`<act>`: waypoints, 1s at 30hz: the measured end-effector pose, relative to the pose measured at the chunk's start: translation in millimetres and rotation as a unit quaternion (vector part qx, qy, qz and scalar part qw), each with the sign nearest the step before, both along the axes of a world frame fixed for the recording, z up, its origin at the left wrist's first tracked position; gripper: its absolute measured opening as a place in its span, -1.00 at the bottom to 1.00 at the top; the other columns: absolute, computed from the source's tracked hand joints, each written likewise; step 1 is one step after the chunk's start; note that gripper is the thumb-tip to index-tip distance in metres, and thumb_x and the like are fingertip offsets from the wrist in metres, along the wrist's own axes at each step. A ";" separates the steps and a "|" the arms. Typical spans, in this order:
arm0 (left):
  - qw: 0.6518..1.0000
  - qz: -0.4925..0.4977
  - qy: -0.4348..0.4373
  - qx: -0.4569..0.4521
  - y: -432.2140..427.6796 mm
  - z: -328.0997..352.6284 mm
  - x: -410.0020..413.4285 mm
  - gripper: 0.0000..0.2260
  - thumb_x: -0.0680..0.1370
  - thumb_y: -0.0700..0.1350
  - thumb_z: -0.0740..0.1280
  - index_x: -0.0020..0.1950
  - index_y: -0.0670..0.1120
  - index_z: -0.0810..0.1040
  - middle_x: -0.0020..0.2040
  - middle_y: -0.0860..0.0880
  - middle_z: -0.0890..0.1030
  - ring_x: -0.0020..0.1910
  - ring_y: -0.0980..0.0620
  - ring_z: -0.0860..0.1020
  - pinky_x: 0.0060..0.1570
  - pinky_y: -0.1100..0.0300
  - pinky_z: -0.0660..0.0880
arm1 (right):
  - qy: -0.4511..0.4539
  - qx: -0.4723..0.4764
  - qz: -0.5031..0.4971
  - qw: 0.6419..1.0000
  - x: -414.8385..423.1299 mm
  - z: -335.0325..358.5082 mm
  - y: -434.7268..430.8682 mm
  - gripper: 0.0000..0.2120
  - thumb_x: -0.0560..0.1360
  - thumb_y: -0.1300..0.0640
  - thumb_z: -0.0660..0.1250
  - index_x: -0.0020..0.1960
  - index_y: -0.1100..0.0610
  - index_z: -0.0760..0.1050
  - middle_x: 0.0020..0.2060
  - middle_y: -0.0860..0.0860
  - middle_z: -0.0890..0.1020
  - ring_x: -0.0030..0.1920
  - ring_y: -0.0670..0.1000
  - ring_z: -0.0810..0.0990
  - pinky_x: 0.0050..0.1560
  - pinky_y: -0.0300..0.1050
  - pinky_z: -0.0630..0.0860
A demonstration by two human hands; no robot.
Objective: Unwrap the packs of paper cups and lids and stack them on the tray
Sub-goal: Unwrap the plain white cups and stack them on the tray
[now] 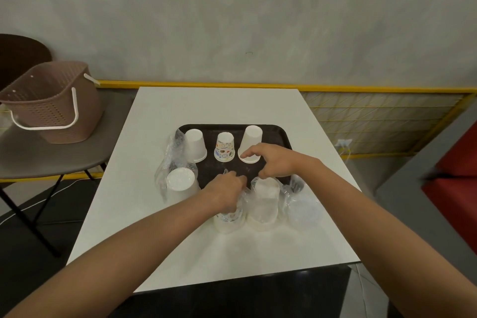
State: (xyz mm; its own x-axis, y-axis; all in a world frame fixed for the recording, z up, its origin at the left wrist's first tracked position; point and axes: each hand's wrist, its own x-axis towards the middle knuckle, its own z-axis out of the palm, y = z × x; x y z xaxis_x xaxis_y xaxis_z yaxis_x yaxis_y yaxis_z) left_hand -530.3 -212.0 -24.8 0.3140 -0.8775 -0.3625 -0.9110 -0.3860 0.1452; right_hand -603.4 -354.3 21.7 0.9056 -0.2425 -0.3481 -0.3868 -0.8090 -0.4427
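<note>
The printed cup pack stands on the worktop just before the black tray, its coloured drawings and lettering too small to read; the left hand sits on top of it, fingers curled, pinching its clear wrap; the right hand hangs over the wrapped white cup pack beside it, fingers bent, thumb seemingly at the film, though I cannot tell whether it grasps; on the tray stand upturned stacks: left white stack, printed stack, right white stack; a lid pack lies rightmost.
</note>
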 end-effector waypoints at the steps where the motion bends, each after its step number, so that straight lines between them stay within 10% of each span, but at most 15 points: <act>1: 1.000 0.000 -0.006 -0.004 -0.2 -1.0 0.4 -0.47 0.44 -0.15 0.43 0.36 -0.10 0.33 0.21 -0.14 0.42 0.18 -0.13 0.47 0.06 0.10 0.44 | 0.003 0.004 0.001 1.000 0.3 -0.8 0.2 -0.41 0.42 0.26 0.38 0.40 -0.01 0.33 0.37 -0.01 0.37 0.36 0.00 0.34 0.28 -0.13 0.35; 30: 0.999 0.037 -0.020 -0.031 3.2 21.8 3.8 -0.34 0.36 0.05 0.49 0.38 0.01 0.30 0.24 -0.07 0.40 0.24 -0.11 0.40 -0.02 0.05 0.42 | -0.012 0.038 -0.024 0.999 4.4 -3.0 -5.4 -0.56 0.47 0.17 0.32 0.33 0.00 0.40 0.27 -0.01 0.49 0.26 -0.02 0.44 0.27 -0.12 0.37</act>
